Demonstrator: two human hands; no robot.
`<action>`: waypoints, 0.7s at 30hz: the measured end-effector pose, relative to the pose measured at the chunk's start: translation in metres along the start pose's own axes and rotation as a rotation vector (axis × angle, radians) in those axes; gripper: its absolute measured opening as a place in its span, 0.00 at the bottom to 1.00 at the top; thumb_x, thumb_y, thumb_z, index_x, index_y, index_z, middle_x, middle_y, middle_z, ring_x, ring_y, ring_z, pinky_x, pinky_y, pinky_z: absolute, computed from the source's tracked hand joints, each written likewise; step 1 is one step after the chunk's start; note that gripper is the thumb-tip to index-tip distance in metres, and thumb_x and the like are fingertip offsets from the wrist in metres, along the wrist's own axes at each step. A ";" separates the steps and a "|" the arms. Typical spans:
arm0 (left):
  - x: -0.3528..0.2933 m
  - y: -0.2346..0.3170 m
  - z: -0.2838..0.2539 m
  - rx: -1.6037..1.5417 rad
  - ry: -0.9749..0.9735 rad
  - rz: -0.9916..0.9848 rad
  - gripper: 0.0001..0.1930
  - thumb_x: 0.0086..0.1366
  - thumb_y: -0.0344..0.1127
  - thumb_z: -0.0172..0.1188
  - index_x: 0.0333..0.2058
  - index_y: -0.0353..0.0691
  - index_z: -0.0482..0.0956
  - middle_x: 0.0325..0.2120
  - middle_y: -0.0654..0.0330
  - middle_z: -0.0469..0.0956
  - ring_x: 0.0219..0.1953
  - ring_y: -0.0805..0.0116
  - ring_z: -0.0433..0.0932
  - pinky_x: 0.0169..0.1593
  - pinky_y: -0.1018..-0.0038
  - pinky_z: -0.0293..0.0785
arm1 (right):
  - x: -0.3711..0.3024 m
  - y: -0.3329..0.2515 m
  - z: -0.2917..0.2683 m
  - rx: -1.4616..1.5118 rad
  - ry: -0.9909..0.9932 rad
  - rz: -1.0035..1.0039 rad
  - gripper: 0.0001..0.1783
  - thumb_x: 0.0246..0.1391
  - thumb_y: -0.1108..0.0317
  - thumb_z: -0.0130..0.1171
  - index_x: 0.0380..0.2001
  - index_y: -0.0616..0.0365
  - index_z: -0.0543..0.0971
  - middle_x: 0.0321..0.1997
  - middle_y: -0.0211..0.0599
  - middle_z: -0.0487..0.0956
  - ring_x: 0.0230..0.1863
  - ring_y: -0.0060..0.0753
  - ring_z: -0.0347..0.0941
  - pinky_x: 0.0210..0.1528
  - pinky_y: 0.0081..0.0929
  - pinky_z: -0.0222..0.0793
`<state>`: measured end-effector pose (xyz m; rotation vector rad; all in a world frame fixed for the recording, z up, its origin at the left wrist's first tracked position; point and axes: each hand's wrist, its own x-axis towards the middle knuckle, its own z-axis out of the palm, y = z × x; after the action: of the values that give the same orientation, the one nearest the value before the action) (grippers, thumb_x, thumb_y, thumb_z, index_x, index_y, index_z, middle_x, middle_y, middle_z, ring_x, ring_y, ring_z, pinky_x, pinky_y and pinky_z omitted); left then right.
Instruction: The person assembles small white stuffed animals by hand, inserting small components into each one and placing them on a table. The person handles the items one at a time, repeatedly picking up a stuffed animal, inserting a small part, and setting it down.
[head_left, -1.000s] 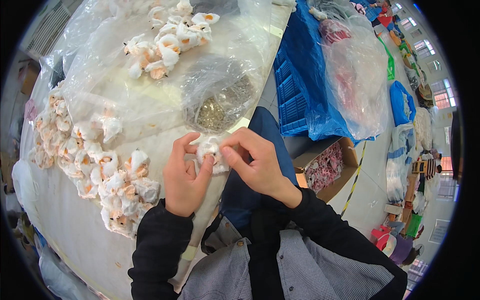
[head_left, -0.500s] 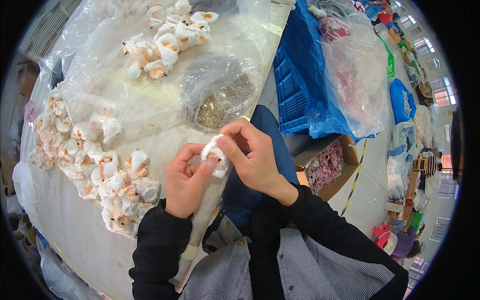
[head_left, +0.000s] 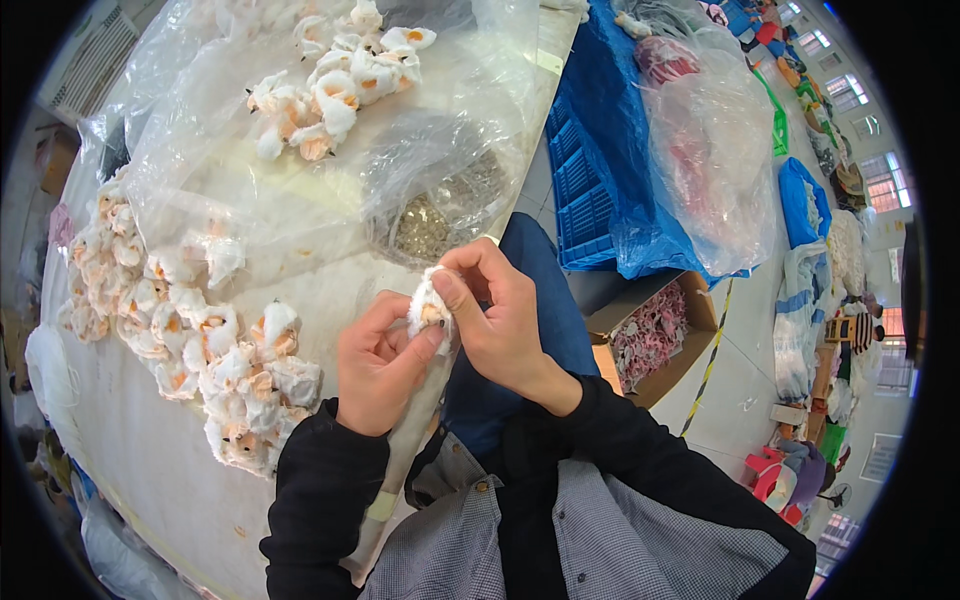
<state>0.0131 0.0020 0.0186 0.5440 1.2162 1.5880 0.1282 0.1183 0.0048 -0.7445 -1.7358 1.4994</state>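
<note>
Over the edge of the bench [head_left: 130, 440], the person's left hand [head_left: 380, 362] pinches the lower part of a small fluffy white plush piece [head_left: 427, 304], and the right hand [head_left: 500, 322] grips its upper end. Over to their left I see a heap of white-and-peach plush pieces [head_left: 222, 368]; just past the hands sits a clear plastic bag [head_left: 432, 205].

No readable text or signs.
</note>
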 end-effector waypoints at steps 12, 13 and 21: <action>0.000 -0.004 -0.002 -0.033 0.072 0.052 0.04 0.69 0.20 0.63 0.42 0.30 0.81 0.38 0.66 0.74 0.25 0.85 0.70 0.25 0.84 0.61 | 0.001 -0.005 0.002 -0.101 0.023 -0.043 0.08 0.69 0.67 0.63 0.40 0.60 0.77 0.28 0.34 0.79 0.26 0.22 0.73 0.30 0.23 0.70; 0.000 -0.004 -0.002 -0.025 0.066 0.056 0.04 0.69 0.21 0.63 0.42 0.30 0.82 0.38 0.66 0.74 0.26 0.85 0.70 0.25 0.84 0.61 | 0.000 -0.005 0.002 -0.104 0.023 -0.038 0.08 0.69 0.67 0.62 0.40 0.61 0.77 0.28 0.34 0.79 0.26 0.22 0.73 0.30 0.23 0.69; -0.002 -0.003 -0.003 0.007 0.028 0.078 0.04 0.69 0.20 0.63 0.41 0.30 0.82 0.40 0.65 0.74 0.26 0.84 0.69 0.25 0.83 0.60 | 0.001 -0.002 0.006 -0.134 0.004 -0.011 0.09 0.70 0.67 0.62 0.39 0.60 0.75 0.26 0.30 0.76 0.26 0.18 0.69 0.30 0.22 0.65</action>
<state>0.0128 -0.0007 0.0153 0.5819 1.2353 1.6628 0.1227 0.1157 0.0061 -0.8036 -1.8483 1.3844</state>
